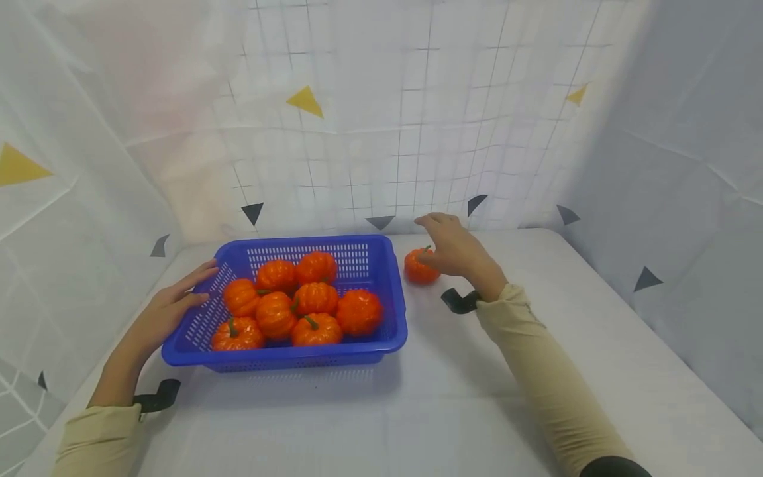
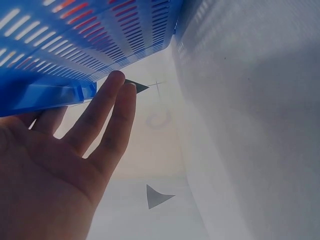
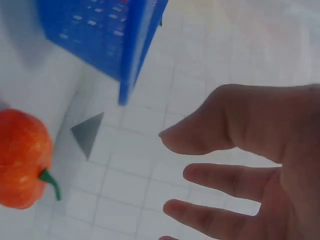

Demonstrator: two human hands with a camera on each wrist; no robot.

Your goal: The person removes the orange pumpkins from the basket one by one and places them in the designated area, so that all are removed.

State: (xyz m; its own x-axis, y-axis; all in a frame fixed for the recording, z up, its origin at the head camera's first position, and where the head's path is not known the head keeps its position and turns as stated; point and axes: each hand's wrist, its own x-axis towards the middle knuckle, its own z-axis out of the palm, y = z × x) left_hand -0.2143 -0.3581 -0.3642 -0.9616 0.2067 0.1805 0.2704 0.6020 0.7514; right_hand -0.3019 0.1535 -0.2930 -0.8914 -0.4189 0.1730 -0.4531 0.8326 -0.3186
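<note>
So the loose orange pumpkin (image 1: pixel 417 269) is sitting just right of the blue basket (image 1: pixel 286 356), stem up, with the right hand (image 1: pixel 457 250) hovering closest, empty and spread pretty wide, while the left hand (image 1: pixel 169 308) is resting straight-fingered at the basket's left rim.

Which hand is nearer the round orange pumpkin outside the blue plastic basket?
Right. The right hand hovers close to the pumpkin; the left hand is at the opposite side of the basket.

Soft shadows mark the table (image 1: pixel 286 437) (wrist views dimmer).
</note>
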